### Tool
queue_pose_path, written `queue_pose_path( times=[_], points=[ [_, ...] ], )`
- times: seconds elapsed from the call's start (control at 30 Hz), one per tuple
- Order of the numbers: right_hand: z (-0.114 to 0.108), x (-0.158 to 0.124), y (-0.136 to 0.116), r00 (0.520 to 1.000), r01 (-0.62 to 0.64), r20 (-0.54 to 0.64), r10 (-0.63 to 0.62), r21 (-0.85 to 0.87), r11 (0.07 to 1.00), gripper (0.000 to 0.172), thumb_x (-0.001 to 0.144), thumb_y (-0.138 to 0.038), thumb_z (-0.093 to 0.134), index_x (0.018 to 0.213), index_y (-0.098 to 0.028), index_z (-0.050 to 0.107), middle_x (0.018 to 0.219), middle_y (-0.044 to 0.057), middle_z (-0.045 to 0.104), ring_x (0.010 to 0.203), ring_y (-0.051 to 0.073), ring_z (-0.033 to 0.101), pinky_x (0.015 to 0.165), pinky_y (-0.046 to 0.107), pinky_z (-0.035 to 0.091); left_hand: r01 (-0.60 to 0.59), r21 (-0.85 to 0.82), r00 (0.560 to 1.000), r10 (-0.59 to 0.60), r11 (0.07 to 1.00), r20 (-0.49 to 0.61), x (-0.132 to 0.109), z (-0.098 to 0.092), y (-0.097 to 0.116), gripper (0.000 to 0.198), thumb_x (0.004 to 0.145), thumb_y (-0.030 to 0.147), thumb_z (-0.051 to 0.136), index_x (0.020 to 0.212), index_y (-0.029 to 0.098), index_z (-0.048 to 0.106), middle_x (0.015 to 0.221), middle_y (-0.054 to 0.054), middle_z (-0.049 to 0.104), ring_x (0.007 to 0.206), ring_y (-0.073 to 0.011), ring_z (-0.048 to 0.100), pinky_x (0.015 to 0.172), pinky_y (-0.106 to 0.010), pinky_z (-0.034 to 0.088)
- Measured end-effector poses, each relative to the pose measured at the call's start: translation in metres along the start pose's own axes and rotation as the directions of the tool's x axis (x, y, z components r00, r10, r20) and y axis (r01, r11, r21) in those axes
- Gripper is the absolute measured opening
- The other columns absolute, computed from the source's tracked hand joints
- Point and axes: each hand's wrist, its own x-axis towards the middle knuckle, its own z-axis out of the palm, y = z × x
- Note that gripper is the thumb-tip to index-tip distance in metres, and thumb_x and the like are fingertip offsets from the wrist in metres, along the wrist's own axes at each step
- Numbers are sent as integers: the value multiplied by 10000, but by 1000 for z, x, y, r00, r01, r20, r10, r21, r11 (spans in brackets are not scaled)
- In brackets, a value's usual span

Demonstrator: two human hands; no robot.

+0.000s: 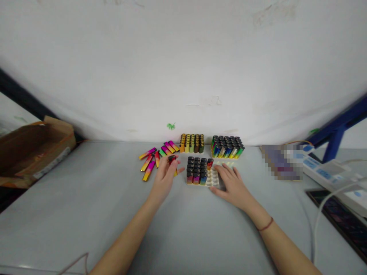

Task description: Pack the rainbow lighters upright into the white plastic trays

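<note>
Between its fingertips my left hand [164, 175] holds a lighter [172, 158] with a black top, partly hidden by the fingers. My right hand [231, 184] rests with fingers apart against the right edge of a white tray [212, 179]. Rows of upright lighters [197, 170] fill the left part of that tray, and a single red lighter [210, 163] stands at the back of its right part, where bare sockets show. Just left of my left hand, several loose pink-and-yellow lighters [148, 170] lie scattered on the table.
Behind the tray stand a block of yellow-to-dark lighters [191, 143] and a block of multicoloured black-topped ones [227, 147]. An open cardboard box [37, 152] is at the left. Power strips [323, 172], a white cable [317, 225] and a dark tablet-like device [341, 221] lie at the right.
</note>
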Motion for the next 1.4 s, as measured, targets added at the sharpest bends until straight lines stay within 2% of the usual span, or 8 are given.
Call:
queue_pose_path(
  times=[0.1, 0.23, 0.37, 0.47, 0.67, 1.0, 1.2, 1.4],
  points=[
    [0, 0, -1, 1000, 2, -8, -2, -1, 1000, 650, 876, -499, 561, 1428, -188, 413, 1467, 145, 501, 1433, 368, 318, 1137, 644, 218, -150, 158, 988, 141, 976, 62, 1, 3, 21, 191, 743, 237, 731, 925, 207, 681, 967, -41, 634, 952, -179, 599, 851, -271, 502],
    [0, 0, -1, 1000, 12, -26, -12, -7, 1000, 656, 867, -481, 576, 1438, -202, 408, 1460, 142, 510, 1425, 370, 332, 1124, 658, 233, -275, 309, 940, 187, 910, 286, 2, 22, 50, 209, 701, 207, 771, 909, 213, 747, 956, -61, 697, 978, -236, 613, 954, -334, 442],
    [1, 1, -2, 999, 7, -32, -6, 6, 1000, 671, 855, -469, 592, 1447, -218, 400, 1467, 135, 503, 1425, 375, 330, 1125, 657, 226, -463, 443, 816, 174, 768, 551, 8, 47, 53, 129, 769, 235, 710, 890, 249, 751, 952, -54, 734, 978, -265, 623, 968, -386, 400],
    [1, 2, -2, 1000, -7, -16, 8, 26, 1000, 689, 845, -480, 596, 1446, -207, 399, 1492, 132, 476, 1426, 384, 321, 1133, 658, 205, -589, 548, 748, 145, 594, 648, 13, 60, 38, 124, 814, 240, 659, 908, 263, 735, 951, -50, 746, 964, -274, 615, 950, -415, 358],
    [-1, 3, -3, 1000, -15, 4, 15, 32, 999, 699, 841, -467, 600, 1438, -163, 402, 1505, 126, 459, 1434, 379, 303, 1147, 649, 190, -668, 681, 732, 99, 301, 674, 13, 67, 20, 128, 847, 282, 628, 917, 260, 733, 1006, -67, 715, 1025, -283, 541, 929, -429, 311],
    [-2, 3, -5, 1000, -22, 9, 22, 35, 999, 699, 842, -473, 601, 1440, -168, 409, 1505, 130, 461, 1435, 378, 302, 1146, 650, 190, -635, 771, 773, 28, 55, 634, 7, 76, 26, 196, 899, 302, 570, 994, 265, 737, 1092, -62, 671, 1095, -290, 497, 884, -478, 339],
    [-1, 2, -4, 999, -29, 18, 29, 29, 999, 707, 845, -482, 594, 1444, -157, 406, 1510, 127, 455, 1442, 368, 292, 1154, 640, 184, -623, 782, 782, 27, 5, 623, 6, 77, 25, 211, 900, 351, 567, 971, 264, 746, 1087, -59, 651, 1093, -278, 508, 849, -452, 388],
    [0, 2, -3, 1000, -20, 6, 20, 24, 1000, 707, 846, -480, 593, 1446, -157, 404, 1506, 129, 458, 1438, 372, 298, 1150, 645, 184, -679, 731, 732, 128, 65, 669, 11, 78, 31, 238, 907, 265, 527, 1074, 241, 694, 1087, -59, 664, 1046, -260, 552, 887, -432, 417]
  ],
)
